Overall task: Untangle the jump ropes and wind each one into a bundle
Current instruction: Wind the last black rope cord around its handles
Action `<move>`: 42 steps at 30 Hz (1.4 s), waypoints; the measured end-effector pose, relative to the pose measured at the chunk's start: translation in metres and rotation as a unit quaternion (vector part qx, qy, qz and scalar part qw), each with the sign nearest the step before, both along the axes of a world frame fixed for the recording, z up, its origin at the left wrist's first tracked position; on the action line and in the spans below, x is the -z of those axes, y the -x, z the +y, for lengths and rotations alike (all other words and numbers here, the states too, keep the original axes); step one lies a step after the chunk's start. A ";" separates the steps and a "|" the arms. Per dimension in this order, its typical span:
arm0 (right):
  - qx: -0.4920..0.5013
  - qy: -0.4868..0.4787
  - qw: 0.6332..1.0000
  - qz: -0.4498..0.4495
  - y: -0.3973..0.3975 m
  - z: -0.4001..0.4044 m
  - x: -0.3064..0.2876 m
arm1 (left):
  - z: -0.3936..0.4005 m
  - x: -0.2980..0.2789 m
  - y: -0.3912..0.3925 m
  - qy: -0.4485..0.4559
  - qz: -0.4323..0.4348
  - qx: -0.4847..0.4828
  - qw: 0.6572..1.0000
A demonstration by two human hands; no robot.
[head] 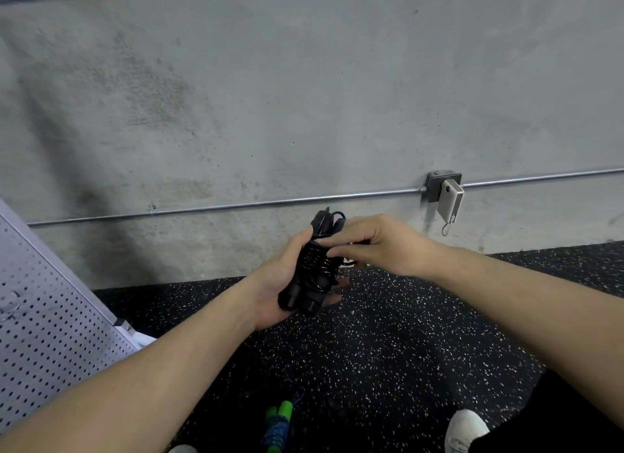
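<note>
A black jump rope (312, 277) is wound in tight coils around its two black handles. My left hand (273, 283) holds this bundle from the left and below, palm up, thumb along its side. My right hand (374, 243) comes in from the right and pinches the black cord at the top of the coils. On the floor near my feet lies a second jump rope (278, 425) with green handles and a blue cord wound around them.
A speckled black rubber floor (388, 344) meets a concrete wall carrying a metal conduit (236, 206) and a junction box (442, 186) with a white device plugged in. A grey perforated panel (44, 324) leans at the left. My white shoe (464, 429) shows at the bottom.
</note>
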State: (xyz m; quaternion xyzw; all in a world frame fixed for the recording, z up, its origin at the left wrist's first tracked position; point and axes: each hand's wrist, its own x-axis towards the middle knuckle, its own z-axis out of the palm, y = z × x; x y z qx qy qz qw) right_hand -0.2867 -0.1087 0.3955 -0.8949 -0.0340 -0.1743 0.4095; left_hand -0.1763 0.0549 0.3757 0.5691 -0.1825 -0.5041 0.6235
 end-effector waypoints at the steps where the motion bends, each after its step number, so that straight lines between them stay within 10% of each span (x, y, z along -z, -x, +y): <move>1: 0.005 -0.023 1.000 0.005 0.001 0.001 -0.001 | 0.000 -0.002 -0.001 0.005 -0.006 -0.015 1.000; 6: 0.117 -0.213 0.970 0.012 -0.001 0.004 -0.002 | -0.011 -0.002 -0.003 0.075 -0.052 -0.136 0.986; 12: 0.187 -0.585 0.784 0.085 -0.014 0.028 -0.007 | -0.021 -0.007 0.010 0.132 -0.149 -0.258 0.945; 25: 0.263 -0.603 0.751 -0.055 -0.027 0.047 -0.014 | -0.018 -0.010 0.014 0.138 -0.201 -0.278 0.929; 35: 0.288 -0.280 0.911 -0.095 -0.031 0.056 -0.019 | -0.015 -0.018 0.021 0.153 -0.209 -0.247 0.934; 42: 0.267 -0.208 0.937 -0.080 -0.028 0.047 -0.025 | -0.009 -0.021 0.018 0.150 -0.178 -0.253 0.939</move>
